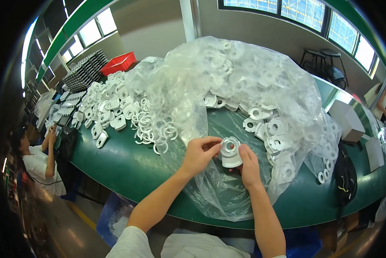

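Note:
Between my two hands is a white plastic housing (231, 160) with a round, ringed opening at its top and a flared lower edge. My left hand (200, 154) pinches it at the upper left of the ring, thumb and forefinger closed on it. On the other side my right hand (249, 165) grips its right edge, some fingers hidden behind it. Both hands are over a large clear plastic bag (219, 198) spread on the green table (115, 167). Similar white housings (275, 129) spill from the bag just beyond my hands.
Piled at the left are loose white housings (111, 103) and thin white rings (146, 124). Farther back stand a red bin (118, 63) and stacked grey trays (86, 71). At right are white boxes (346, 120) and a black bag (345, 174). A person (40, 163) sits at far left.

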{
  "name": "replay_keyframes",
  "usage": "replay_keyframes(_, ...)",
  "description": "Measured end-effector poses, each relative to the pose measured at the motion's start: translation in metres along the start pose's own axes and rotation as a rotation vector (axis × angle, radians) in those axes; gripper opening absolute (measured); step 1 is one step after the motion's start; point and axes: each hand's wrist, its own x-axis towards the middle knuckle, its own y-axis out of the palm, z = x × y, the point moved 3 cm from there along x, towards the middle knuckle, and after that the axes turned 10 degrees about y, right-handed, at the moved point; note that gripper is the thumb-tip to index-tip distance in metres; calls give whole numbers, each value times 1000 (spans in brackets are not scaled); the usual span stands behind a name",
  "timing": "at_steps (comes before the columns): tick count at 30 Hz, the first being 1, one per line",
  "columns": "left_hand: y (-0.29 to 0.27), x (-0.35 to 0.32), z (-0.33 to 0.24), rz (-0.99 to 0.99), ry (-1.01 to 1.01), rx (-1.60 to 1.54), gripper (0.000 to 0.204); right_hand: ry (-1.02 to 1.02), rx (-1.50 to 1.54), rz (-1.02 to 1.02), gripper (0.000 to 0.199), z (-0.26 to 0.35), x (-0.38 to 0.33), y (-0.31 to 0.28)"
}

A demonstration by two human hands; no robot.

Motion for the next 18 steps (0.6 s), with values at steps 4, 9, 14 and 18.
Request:
replay_keyframes(4, -1, 1, 1, -23, 7, 15, 19, -2, -20, 9, 28, 1, 1, 1)
replay_keyframes(9, 0, 1, -4, -51, 175, 165, 19, -10, -28, 19, 28, 1, 1, 1)
replay_keyframes(14, 3, -1, -13, -70, 254, 305, 19, -27, -34, 39, 28, 0, 2, 1)
replay_keyframes(18, 6, -3, -17, -92, 315, 458, 20, -18, -78, 21, 21, -4, 1, 3)
